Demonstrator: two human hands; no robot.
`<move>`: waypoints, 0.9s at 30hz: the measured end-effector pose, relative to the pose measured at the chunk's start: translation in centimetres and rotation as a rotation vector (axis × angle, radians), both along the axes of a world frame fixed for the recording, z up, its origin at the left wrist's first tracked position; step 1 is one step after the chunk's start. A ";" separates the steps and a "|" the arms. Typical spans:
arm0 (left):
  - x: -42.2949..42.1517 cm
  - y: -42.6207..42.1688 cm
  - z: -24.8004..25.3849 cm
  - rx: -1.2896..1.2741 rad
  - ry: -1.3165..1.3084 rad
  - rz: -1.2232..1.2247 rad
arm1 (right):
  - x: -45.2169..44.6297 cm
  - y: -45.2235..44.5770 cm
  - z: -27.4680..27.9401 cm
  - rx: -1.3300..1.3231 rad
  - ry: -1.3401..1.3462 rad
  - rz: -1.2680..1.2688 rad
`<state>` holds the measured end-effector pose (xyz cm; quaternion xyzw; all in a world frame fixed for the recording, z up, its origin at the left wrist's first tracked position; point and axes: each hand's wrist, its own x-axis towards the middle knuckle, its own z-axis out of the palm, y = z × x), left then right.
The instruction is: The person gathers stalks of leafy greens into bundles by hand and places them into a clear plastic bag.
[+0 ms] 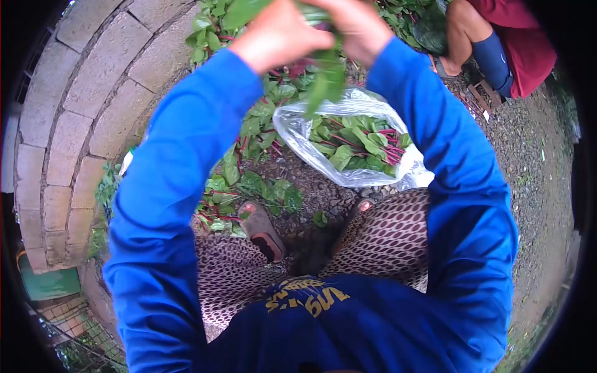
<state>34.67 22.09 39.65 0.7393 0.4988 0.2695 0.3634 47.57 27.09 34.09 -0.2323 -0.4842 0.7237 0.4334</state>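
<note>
- Beyond the bag (295, 133), at the top edge of the view, the left hand (277, 37) and right hand (356, 31) are close together, with the held leaves (328, 81) between them.
- Both hands are blurred and partly cut off; the left thumb points across toward the right hand. Which fingers are clamped on the greens, and how tightly, I cannot tell.
- From the fingers, the bag lies back toward the body and a little to the right, so the right hand is nearer. Its mouth gapes upward; its long axis slants from far left to near right.
- One held leaf hangs toward the bag's far rim; whether they touch is unclear.
- Bagged leaves (351, 140) lie with pink stems mostly to the right.
- Ground leaves (264, 189) are scattered left of the bag, near the left sandal (264, 230).
</note>
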 end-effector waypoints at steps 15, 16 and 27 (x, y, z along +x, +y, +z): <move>-4.9 4.6 -28.9 -0.176 0.488 0.112 | 16.4 -5.0 -12.2 0.130 -0.778 -0.267; -4.7 6.0 -29.7 -0.218 0.407 0.095 | 15.0 -4.9 -11.2 -0.014 -1.002 -0.030; -1.8 10.5 -21.6 -0.430 -0.259 0.055 | 15.8 1.6 -31.1 0.720 -2.059 -0.051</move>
